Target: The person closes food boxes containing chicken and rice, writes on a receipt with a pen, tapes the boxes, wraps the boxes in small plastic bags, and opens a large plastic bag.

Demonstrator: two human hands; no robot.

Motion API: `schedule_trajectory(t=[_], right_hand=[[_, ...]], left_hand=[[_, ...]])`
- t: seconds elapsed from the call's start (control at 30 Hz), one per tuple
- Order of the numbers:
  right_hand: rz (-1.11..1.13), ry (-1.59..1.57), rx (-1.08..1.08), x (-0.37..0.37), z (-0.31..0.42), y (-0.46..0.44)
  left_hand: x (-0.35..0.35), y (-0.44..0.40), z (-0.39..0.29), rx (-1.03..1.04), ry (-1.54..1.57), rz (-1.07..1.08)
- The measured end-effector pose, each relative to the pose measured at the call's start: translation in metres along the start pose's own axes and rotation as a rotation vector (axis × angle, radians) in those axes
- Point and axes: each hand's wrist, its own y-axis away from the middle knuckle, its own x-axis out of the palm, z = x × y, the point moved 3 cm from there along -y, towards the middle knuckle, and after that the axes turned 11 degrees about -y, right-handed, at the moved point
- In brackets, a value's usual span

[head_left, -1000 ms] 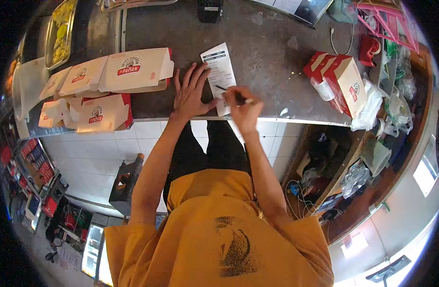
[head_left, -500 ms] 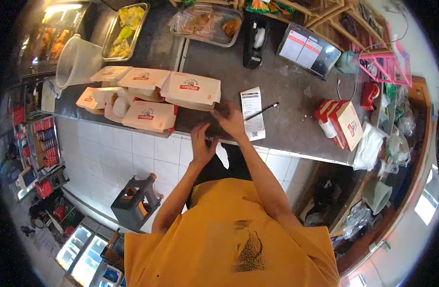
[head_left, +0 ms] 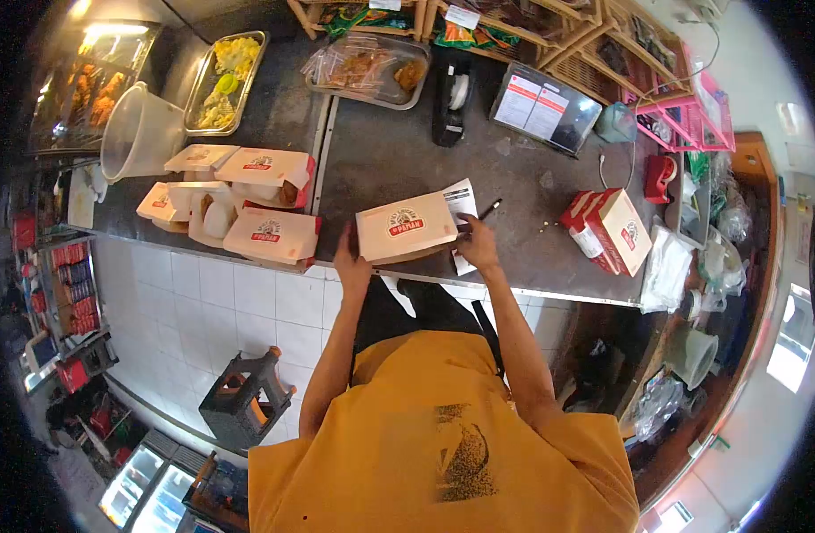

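Between my two hands is a white and red printed food box, its lid facing up. My left hand grips its left end, and my right hand holds its right end. Partly under the box lies a printed paper slip, with a black pen beside my right hand. To the left, several similar boxes stand in two rows on the dark counter; some are partly open, with food and white wrapping showing.
Folded boxes and plastic bags lie at the right. Behind are a tape dispenser, a tablet and trays of food. A clear tub stands left. A dark stool is below the counter.
The pen has left my right hand and lies on the counter. The rightmost box of the back row has moved right, over the slip, with both hands on it. The view has shifted too.
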Motion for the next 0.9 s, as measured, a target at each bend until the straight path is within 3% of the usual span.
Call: schedule_trajectory(t=[0.1, 0.13, 0.23, 0.27, 0.37, 0.47, 0.57, 0.6, 0.7, 0.73, 0.83, 0.9], right_hand=[[-0.196, 0.145, -0.386, -0.016, 0.047, 0.013], [-0.167, 0.098, -0.44, -0.016, 0.054, 0.012], [-0.129, 0.24, -0.601, -0.016, 0.062, 0.012], [-0.143, 0.204, -0.589, -0.013, 0.059, 0.011], [-0.119, 0.002, -0.223, 0.002, 0.043, 0.01], [-0.174, -0.02, -0.375, 0.003, 0.044, 0.019], [-0.224, -0.023, -0.368, 0.004, 0.048, 0.022], [-0.159, -0.033, -0.209, 0.004, 0.052, 0.024], [-0.118, -0.072, -0.354, 0.009, 0.042, 0.023], [-0.012, -0.15, -0.348, 0.007, 0.025, 0.016], [0.27, -0.42, -0.059, -0.015, 0.023, 0.016], [0.323, -0.461, -0.055, -0.021, 0.017, 0.013]], left_hand=[[-0.017, -0.006, -0.005, 0.112, -0.209, -0.143], [-0.026, -0.007, -0.019, 0.289, -0.41, -0.235], [-0.03, -0.002, -0.008, 0.317, -0.615, -0.134], [-0.027, 0.001, -0.015, 0.23, -0.591, -0.122], [-0.003, 0.003, 0.032, 0.127, -0.191, -0.206], [0.001, 0.004, 0.004, -0.069, -0.004, -0.245], [0.001, 0.008, -0.002, -0.218, 0.08, -0.178], [0.005, 0.011, -0.001, -0.202, 0.109, -0.169], [0.011, 0.013, 0.003, -0.142, 0.178, -0.103], [0.008, 0.017, 0.006, -0.127, 0.187, -0.051], [-0.007, 0.029, 0.009, -0.074, 0.329, 0.136], [-0.013, 0.03, -0.001, -0.04, 0.362, 0.166]])
